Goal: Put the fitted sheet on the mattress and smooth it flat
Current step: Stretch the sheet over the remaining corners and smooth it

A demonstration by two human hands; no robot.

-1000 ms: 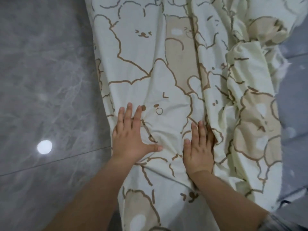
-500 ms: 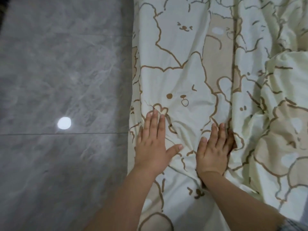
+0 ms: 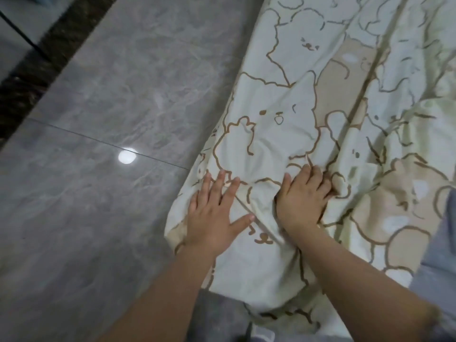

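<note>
My left hand [image 3: 217, 213] lies flat on the fitted sheet [image 3: 283, 99], fingers straight and spread, thumb out toward my right hand [image 3: 302, 197]. My right hand rests just beside it, fingers bent into a raised fold of the cloth; I cannot tell whether they pinch it. The sheet, pale with brown-outlined bear drawings, runs away from me, smoother by my left hand, bunched on the right. Grey marble floor [image 3: 98, 119] lies to the left, with 1 bright light reflection [image 3: 127, 155].
</note>
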